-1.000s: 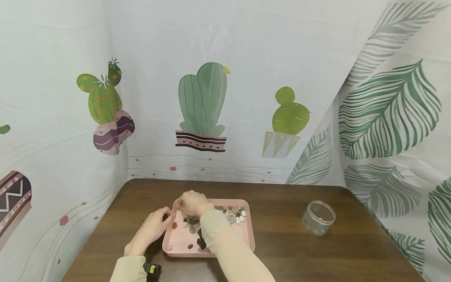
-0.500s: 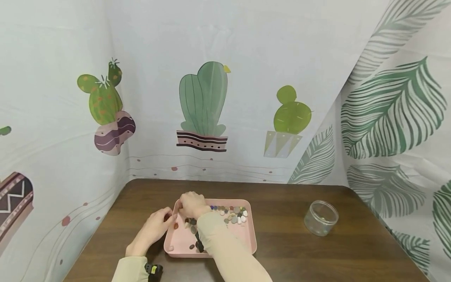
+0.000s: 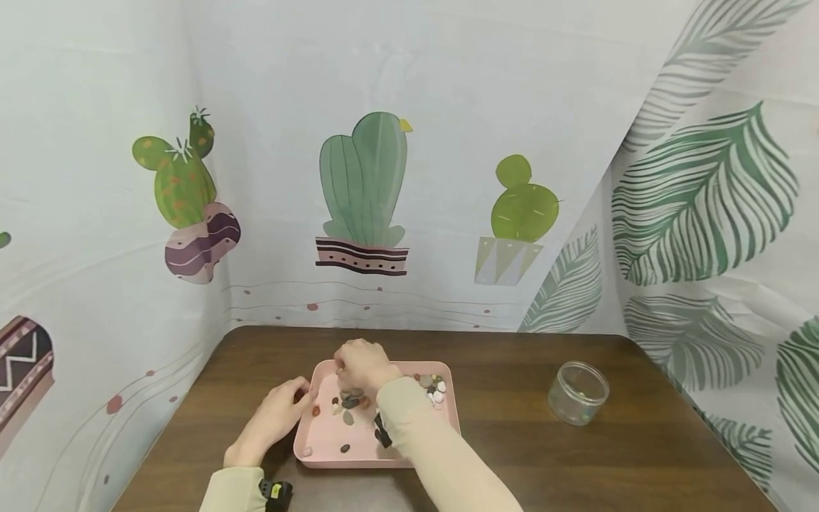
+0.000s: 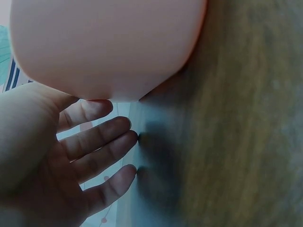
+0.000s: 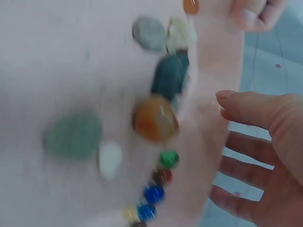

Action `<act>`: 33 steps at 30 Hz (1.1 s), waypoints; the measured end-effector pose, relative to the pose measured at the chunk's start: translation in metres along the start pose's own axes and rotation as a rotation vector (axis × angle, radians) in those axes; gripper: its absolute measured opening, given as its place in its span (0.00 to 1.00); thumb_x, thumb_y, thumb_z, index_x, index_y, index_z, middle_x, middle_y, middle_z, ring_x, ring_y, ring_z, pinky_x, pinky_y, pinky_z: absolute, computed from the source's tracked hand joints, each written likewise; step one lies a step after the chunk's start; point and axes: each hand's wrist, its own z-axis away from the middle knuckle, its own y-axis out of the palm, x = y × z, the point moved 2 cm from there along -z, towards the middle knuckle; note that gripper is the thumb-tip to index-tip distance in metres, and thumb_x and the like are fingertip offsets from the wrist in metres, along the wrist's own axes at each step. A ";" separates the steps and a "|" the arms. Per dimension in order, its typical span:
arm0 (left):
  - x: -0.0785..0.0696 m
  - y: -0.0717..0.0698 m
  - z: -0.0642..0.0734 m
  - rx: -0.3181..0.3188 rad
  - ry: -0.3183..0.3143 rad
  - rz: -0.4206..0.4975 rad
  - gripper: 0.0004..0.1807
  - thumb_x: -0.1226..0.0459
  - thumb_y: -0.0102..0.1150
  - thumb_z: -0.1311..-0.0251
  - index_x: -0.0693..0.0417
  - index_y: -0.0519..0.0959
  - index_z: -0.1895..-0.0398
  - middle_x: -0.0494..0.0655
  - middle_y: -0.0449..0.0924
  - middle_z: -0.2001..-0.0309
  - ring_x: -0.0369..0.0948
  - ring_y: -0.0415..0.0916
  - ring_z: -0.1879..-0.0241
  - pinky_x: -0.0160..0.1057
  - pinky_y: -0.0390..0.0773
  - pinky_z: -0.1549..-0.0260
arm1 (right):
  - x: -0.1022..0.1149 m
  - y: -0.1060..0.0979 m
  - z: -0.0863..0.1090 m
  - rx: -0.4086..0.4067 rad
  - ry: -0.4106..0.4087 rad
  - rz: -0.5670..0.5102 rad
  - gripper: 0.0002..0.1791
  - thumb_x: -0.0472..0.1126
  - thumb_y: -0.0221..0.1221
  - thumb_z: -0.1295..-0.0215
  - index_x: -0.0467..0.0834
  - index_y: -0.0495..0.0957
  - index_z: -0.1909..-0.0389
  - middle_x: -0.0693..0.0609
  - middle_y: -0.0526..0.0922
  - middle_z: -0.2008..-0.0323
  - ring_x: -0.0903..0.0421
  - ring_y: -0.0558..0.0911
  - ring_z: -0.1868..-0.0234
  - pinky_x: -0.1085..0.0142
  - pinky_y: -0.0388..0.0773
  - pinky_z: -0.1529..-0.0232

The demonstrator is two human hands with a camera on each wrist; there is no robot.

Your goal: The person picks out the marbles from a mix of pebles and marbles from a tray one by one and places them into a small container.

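A shallow pink tray (image 3: 326,434) lies on the table with stones and marbles in it. At its left rim, my left hand (image 3: 271,416) pinches the edge, thumb over the rim and the other fingers loosely spread outside. My right hand (image 3: 363,361) hovers over the tray's far left part. In the right wrist view, thumb and index finger are close together with nothing visible between them. Beneath lie an orange stone (image 5: 155,118), a dark stone (image 5: 169,74), a greenish stone (image 5: 73,136) and a white pebble (image 5: 110,160). A green marble (image 5: 169,158) heads a row including blue marbles (image 5: 154,194).
A clear round jar (image 3: 579,395) with a few small pieces inside stands to the right on the brown table (image 3: 512,427). White pebbles (image 3: 439,395) gather at the tray's right. A dark pebble (image 3: 345,448) lies near its front wall. Patterned cloth hangs behind.
My right hand has lifted from the tray's far left corner and shifted a little to the right. The left hand keeps its place at the rim.
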 end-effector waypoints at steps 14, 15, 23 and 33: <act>0.002 0.000 -0.001 -0.001 -0.020 -0.017 0.05 0.61 0.58 0.33 0.51 0.76 0.65 0.43 0.70 0.73 0.40 0.67 0.71 0.41 0.67 0.71 | -0.026 -0.048 0.043 -0.068 -0.153 0.159 0.03 0.49 0.64 0.36 0.56 0.82 0.68 0.61 0.76 0.67 0.60 0.75 0.62 0.60 0.73 0.58; 0.002 0.001 -0.001 0.000 -0.020 -0.016 0.05 0.61 0.58 0.32 0.51 0.76 0.65 0.43 0.70 0.73 0.40 0.67 0.71 0.41 0.67 0.72 | -0.030 -0.051 0.047 -0.071 -0.154 0.172 0.03 0.49 0.65 0.37 0.56 0.82 0.67 0.61 0.77 0.66 0.60 0.75 0.61 0.60 0.73 0.58; 0.001 0.002 -0.002 0.000 -0.012 -0.013 0.05 0.60 0.58 0.33 0.51 0.76 0.65 0.43 0.70 0.73 0.40 0.67 0.71 0.41 0.67 0.71 | -0.056 -0.065 0.079 -0.142 -0.210 0.304 0.05 0.49 0.65 0.37 0.55 0.84 0.63 0.58 0.80 0.62 0.57 0.77 0.58 0.59 0.74 0.57; 0.001 0.001 -0.001 0.001 -0.028 -0.017 0.06 0.59 0.58 0.32 0.51 0.76 0.65 0.43 0.71 0.72 0.40 0.67 0.71 0.41 0.67 0.71 | -0.100 -0.078 0.124 -0.206 -0.210 0.292 0.05 0.46 0.69 0.41 0.52 0.82 0.67 0.56 0.80 0.62 0.54 0.77 0.61 0.56 0.74 0.63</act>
